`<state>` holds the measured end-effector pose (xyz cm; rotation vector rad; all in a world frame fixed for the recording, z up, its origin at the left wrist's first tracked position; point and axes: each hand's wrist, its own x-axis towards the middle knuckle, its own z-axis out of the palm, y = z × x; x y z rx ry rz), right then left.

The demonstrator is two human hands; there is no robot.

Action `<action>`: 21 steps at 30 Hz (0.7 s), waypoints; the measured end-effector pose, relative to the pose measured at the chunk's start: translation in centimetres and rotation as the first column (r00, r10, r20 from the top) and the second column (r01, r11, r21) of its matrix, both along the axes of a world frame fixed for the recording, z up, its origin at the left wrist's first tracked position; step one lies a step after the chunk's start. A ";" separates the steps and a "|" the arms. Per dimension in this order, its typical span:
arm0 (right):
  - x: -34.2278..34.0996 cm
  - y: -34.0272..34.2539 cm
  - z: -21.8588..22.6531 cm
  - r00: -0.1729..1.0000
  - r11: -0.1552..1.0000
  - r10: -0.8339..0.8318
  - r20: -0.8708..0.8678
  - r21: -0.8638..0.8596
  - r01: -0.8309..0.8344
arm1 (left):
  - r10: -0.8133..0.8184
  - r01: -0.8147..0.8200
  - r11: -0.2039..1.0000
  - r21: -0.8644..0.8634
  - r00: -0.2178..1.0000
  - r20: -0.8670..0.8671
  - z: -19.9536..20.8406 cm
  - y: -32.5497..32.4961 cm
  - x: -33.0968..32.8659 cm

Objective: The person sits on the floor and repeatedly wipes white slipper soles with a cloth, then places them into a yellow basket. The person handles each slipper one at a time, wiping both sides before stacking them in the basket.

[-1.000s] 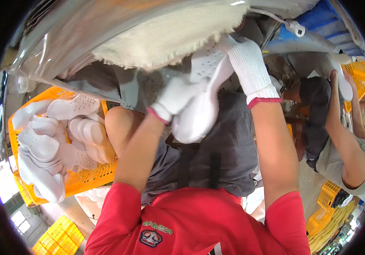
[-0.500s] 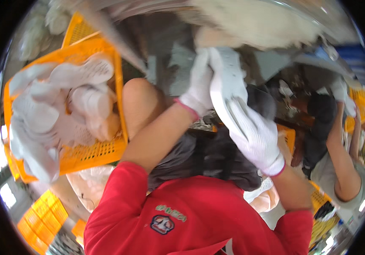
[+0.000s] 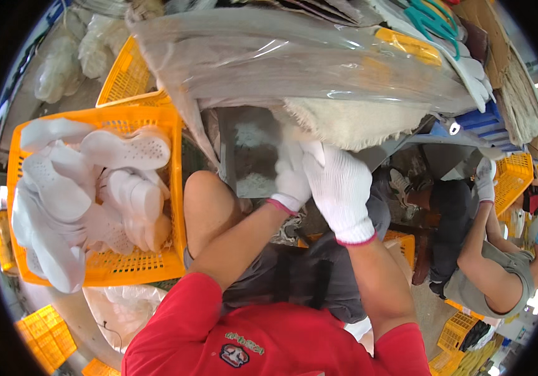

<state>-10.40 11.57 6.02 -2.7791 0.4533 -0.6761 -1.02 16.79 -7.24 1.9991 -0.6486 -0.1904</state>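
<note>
Right hand (image 3: 342, 185) now beside left hand (image 3: 292, 175) by fleece (image 3: 360, 122), each grip's closure and contents unclear; lettering (image 3: 244, 343) on red shirt (image 3: 294, 332)

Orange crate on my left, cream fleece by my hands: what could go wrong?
The heaped white shoe parts could slip out if the orange crate is bumped, since one juts over its near rim. The cream fleece hangs close to the gloved right hand, so its shaggy edge might snag the knit.
</note>
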 end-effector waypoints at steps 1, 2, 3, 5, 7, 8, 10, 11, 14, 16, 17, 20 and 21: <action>0.5 -0.2 0.3 0.999 0.952 -0.008 -0.036 0.307 0.019 | 0.006 -0.028 0.997 -0.078 0.964 -0.267 0.2 0.3 -0.9; 0.9 -0.1 0.2 0.999 0.824 0.021 -0.032 0.566 0.001 | -0.049 -0.104 0.914 -0.392 0.931 -0.362 0.1 0.2 -0.9; 0.9 -0.3 0.3 0.999 0.715 0.046 0.024 0.698 -0.050 | -0.207 -0.111 0.797 -0.594 0.874 -0.440 0.3 0.0 -1.2; 0.3 0.6 2.4 0.970 0.672 0.056 -0.238 0.727 0.140 | -0.655 -0.528 0.627 -0.573 0.040 -0.754 0.6 -0.7 -0.3; -1.7 1.8 3.1 0.947 0.952 0.204 -0.250 0.275 -0.132 | -0.496 -0.416 0.790 -0.450 -0.003 -0.868 1.2 -1.3 0.9; -1.4 2.1 3.0 0.962 0.809 0.221 -0.163 0.582 -0.087 | -0.409 -0.431 0.820 -0.376 0.017 -0.912 1.8 -2.0 1.9; -1.3 2.9 2.8 0.995 0.302 0.074 0.070 0.949 -0.089 | -0.402 -0.420 0.785 -0.457 0.216 -0.890 3.2 -2.8 4.0; -0.2 2.0 2.7 0.986 0.441 0.163 -0.030 0.896 -0.046 | -0.451 -0.423 0.701 -0.574 0.360 -0.817 3.7 -2.7 4.7; 1.7 -0.2 2.3 0.958 -0.049 0.283 -0.053 0.996 0.070 | -0.428 -0.496 0.519 -0.696 0.554 -0.714 4.5 -2.0 4.7; -1.7 3.0 4.5 0.998 -0.058 0.066 -0.017 0.998 0.021 | -0.454 -0.513 0.486 -0.707 0.543 -0.706 3.9 -1.1 3.3; -2.9 4.1 4.8 0.990 0.277 0.075 -0.122 0.956 0.096 | -0.599 -0.589 0.516 -0.622 0.270 -0.753 3.1 -0.6 2.6; -6.5 6.3 3.7 0.951 0.788 0.016 -0.310 0.590 0.179 | -0.690 -0.546 0.628 -0.555 -0.062 -0.721 0.8 -0.8 1.6; -6.3 6.4 3.3 0.961 0.857 -0.045 -0.272 0.484 0.177 | -0.802 -0.481 0.508 -0.715 0.039 -0.596 0.4 -0.9 2.0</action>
